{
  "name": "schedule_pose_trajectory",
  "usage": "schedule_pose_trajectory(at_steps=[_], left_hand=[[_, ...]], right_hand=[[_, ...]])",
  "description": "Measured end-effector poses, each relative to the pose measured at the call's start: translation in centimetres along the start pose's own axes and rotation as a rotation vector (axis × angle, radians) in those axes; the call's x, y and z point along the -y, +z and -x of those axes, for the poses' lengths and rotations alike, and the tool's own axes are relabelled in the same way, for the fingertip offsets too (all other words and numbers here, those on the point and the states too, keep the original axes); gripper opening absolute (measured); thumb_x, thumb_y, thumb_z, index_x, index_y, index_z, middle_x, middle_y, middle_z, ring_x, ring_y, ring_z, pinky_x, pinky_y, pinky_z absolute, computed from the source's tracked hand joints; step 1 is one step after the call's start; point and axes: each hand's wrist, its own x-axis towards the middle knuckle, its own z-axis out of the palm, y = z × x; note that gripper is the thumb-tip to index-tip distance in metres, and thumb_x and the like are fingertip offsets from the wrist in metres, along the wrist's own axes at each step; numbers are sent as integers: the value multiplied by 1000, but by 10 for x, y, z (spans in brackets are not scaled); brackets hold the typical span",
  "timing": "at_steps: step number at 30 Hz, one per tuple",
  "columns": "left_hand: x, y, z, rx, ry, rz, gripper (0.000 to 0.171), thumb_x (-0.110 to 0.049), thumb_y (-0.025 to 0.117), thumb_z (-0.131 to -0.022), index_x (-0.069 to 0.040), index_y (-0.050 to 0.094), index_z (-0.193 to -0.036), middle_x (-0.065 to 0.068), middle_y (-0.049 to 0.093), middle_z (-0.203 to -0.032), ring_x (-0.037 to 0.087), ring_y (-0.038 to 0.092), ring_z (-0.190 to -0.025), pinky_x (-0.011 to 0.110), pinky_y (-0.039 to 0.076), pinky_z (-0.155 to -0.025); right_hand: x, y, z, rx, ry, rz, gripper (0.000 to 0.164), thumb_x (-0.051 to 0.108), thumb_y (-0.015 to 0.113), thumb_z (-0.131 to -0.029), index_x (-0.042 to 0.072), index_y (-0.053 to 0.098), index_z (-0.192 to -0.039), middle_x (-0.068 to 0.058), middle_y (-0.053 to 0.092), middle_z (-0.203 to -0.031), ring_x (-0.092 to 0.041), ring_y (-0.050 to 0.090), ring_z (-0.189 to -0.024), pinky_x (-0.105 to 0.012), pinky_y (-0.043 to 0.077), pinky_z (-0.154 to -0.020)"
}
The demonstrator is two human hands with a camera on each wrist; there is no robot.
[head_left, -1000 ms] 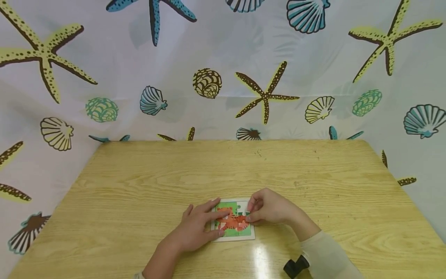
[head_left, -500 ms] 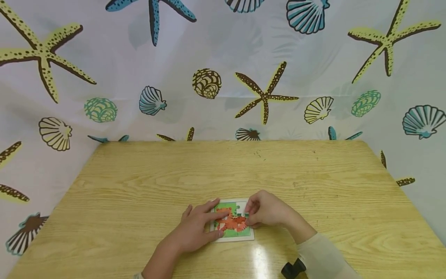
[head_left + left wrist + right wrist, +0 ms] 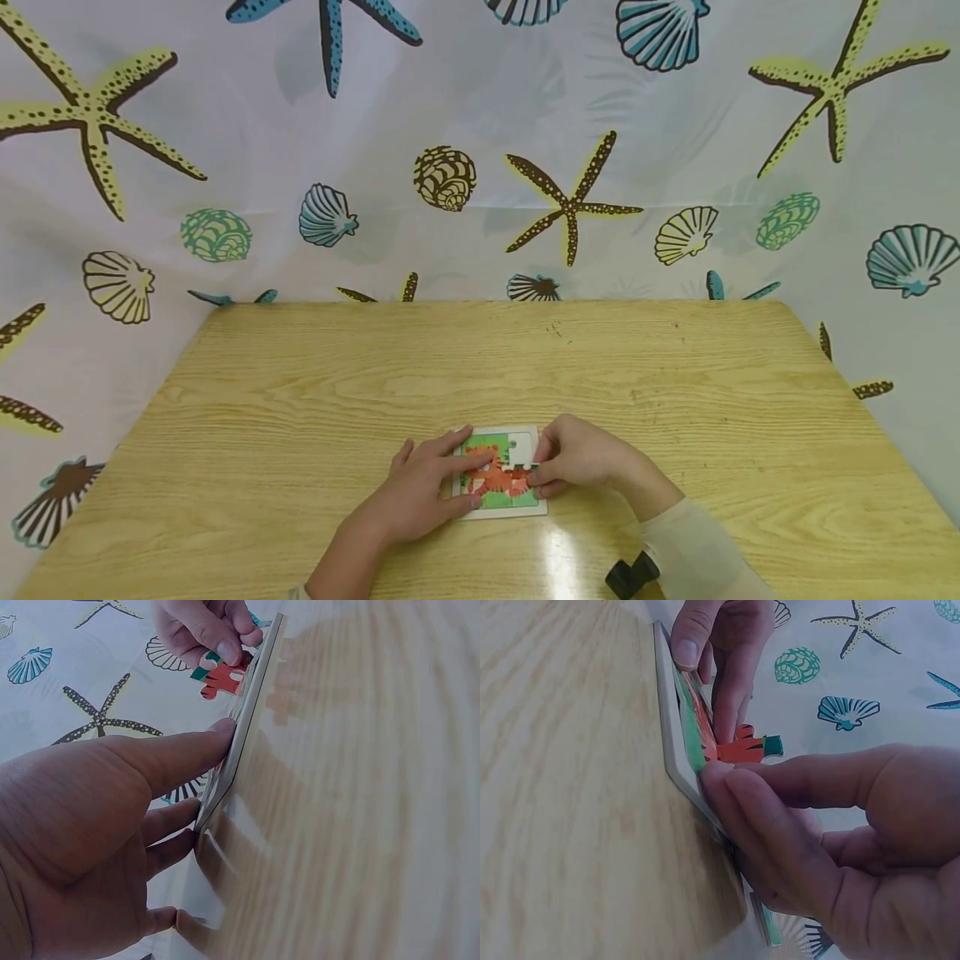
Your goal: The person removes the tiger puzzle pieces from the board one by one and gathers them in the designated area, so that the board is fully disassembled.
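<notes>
A small jigsaw puzzle (image 3: 516,502) of an orange-red tiger on green lies in a white-rimmed tray. Spread over its left side is my left hand (image 3: 427,487), fingers extended and thumb at the near edge. My right hand (image 3: 581,458), at the puzzle's right side, pinches a red puzzle piece (image 3: 223,678) with dark green on its edge between thumb and fingers. That piece stands up from the picture in both wrist views. A bare white patch (image 3: 521,448) shows at the tray's upper right. The right fingers hide part of the right rim.
The puzzle lies on a wood-grain table (image 3: 375,367), near the person's side. A cloth (image 3: 420,100) printed with starfish and shells hangs behind the table and along its sides. A black device (image 3: 632,575) sits beside the right sleeve (image 3: 701,550).
My right hand has shifted slightly toward the person along the puzzle's right side, uncovering more of the white patch at upper right. It keeps the piece pinched. My left hand stays put.
</notes>
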Motion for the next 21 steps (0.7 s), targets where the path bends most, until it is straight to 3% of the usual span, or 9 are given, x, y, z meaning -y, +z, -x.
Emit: schedule_pose_trajectory(at_steps=[6,13,21], left_hand=[[0,0,1,-4,-3,1,53,-31,79,-94,-24,65,-144,9,38,-166,41,34,-151,77,5,-118],[0,-1,1,-3,-2,-6,52,-31,78,-94,-24,65,-144,9,38,-166,40,34,-151,77,6,-118],[-1,-1,1,0,3,-13,52,-31,78,-94,-23,65,-144,10,38,-166,41,34,-151,78,7,-117]], right_hand=[[1,-1,1,14,9,-11,8,-2,71,-95,-4,67,-88,-12,72,-88,-14,74,-73,-28,63,-72],[7,4,3,-31,-1,3,19,6,65,-100,-1,62,-82,-13,70,-93,-20,76,-76,-33,63,-74],[6,8,1,-75,24,4,17,6,66,-99,-2,63,-84,-13,71,-94,-19,74,-70,-34,64,-70]])
